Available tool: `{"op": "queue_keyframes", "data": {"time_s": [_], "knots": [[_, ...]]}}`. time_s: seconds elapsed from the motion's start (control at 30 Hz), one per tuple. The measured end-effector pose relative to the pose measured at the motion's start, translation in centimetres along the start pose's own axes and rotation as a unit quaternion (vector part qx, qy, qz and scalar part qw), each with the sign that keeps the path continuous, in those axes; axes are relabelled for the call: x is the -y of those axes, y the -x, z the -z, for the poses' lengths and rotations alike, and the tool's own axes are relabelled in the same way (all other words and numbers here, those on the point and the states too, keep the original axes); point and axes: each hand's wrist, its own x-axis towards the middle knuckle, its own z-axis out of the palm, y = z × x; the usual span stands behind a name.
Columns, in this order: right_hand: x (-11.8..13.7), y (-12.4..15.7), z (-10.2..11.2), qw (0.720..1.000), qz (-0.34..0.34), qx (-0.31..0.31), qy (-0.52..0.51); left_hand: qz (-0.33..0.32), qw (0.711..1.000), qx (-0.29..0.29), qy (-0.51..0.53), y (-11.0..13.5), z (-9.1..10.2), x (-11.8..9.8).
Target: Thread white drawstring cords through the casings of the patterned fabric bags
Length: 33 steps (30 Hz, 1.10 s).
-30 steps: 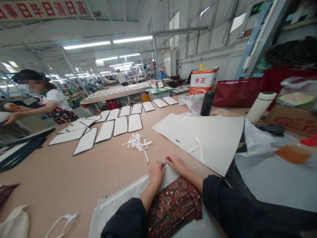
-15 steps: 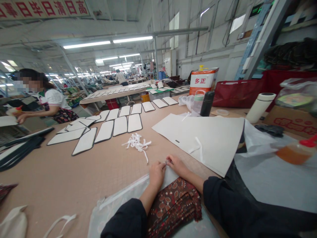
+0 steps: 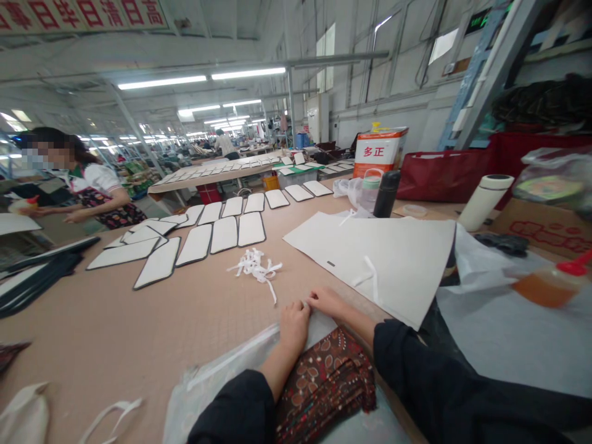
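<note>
My left hand (image 3: 295, 324) and my right hand (image 3: 326, 302) meet fingertip to fingertip at the far edge of a clear plastic bag (image 3: 217, 377). Both are closed in a pinch on the plastic there; the exact fold between the fingertips is hidden. Between my forearms, on top of the bag, lies a folded stack of brown patterned fabric (image 3: 319, 388). Just beyond my hands sits a loose heap of white ribbon strips (image 3: 254, 265). A large pale sheet (image 3: 370, 253) lies to the right of them, with a white strip (image 3: 370, 279) on it.
Dark-edged white panels (image 3: 224, 235) are spread across the table (image 3: 139, 345). At right stand a black bottle (image 3: 386, 194), a white flask (image 3: 485, 202), a large can (image 3: 379, 151) and a squeeze bottle of orange liquid (image 3: 550, 285). A co-worker (image 3: 97, 185) stands at left.
My right hand has shifted slightly to the left, its fingertips closing in against my left hand's. The co-worker's arms have moved a little. The fabric stack stays put.
</note>
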Motion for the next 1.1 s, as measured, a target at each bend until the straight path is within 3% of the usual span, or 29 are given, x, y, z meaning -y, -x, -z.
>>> {"op": "queue_keyframes", "data": {"time_s": [0.33,0.73,1.1], "knots": [[-0.3,-0.8,0.2,0.999,0.012,0.034,0.02,-0.055,0.998,0.0,-0.033,0.2,0.3,0.0],[-0.1,-3.2,0.1,0.996,-0.013,0.076,0.034,-0.057,0.998,0.012,-0.024,0.3,0.7,-0.1],[-0.1,-1.8,-0.4,1.0,-0.017,0.013,0.007,-0.022,1.0,0.003,0.007,0.2,0.3,0.2]]}}
